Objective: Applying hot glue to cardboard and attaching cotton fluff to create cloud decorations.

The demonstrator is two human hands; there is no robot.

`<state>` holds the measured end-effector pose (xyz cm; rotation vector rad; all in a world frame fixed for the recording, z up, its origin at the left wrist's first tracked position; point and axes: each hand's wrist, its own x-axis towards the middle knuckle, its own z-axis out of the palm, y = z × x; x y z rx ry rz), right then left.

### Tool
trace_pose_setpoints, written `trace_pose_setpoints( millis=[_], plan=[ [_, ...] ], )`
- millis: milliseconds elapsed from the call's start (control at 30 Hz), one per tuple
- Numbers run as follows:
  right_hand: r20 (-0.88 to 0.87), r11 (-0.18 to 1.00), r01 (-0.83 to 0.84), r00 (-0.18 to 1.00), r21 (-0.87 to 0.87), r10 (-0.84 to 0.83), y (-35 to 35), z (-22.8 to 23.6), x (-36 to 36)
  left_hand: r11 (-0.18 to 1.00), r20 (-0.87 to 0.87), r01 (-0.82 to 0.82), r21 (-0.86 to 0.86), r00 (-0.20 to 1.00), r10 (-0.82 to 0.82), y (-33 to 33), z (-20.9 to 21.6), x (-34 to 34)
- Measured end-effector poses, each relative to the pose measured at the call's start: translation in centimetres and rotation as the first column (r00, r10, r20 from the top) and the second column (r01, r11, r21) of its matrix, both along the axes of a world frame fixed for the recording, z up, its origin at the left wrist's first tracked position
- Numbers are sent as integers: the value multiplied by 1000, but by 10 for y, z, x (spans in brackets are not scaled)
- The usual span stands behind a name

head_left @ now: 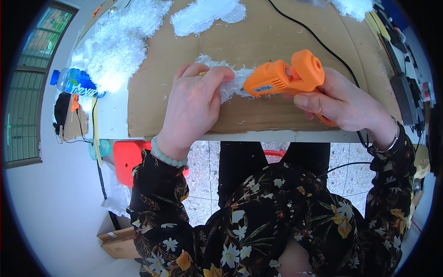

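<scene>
In my right hand (pixel 339 99) is an orange hot glue gun (pixel 281 78), its nozzle pointing left. The dark tip meets the right part of a white, frayed, fluffy piece of fabric (pixel 237 85) lying on the cardboard. My left hand (pixel 196 94) rests over the left part of that fabric, fingers curled down and closed on it. The fingertips are partly hidden behind the knuckles. A black cord (pixel 318 39) crosses the cardboard beyond the glue gun and drops past my right wrist.
Brown cardboard (pixel 175 115) covers the table. A heap of white shaggy material (pixel 122 46) lies at the far left, a flat white piece (pixel 207 16) beyond my hands. A blue-labelled bottle (pixel 76 82) lies at the left edge. A red stool (pixel 127 161) stands below.
</scene>
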<state>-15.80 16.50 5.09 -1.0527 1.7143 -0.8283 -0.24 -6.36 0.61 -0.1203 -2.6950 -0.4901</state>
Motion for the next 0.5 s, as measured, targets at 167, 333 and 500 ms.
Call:
trace_pose_setpoints(
  millis=[167, 333, 500],
  plan=[
    [3, 999, 30, 1000, -12, -30, 3, -3, -1, 1000, -31, 20, -8, 999, -21, 0, -5, -4],
    [-26, 1000, 9, 1000, 12, -8, 2, 1, 0, 1000, -23, 17, -9, 1000, -17, -1, -3, -3],
    [-26, 1000, 3, 1000, 26, -3, 6, 3, -2, 1000, -30, 21, -16, 999, -21, -1, -3, -2]
  ],
)
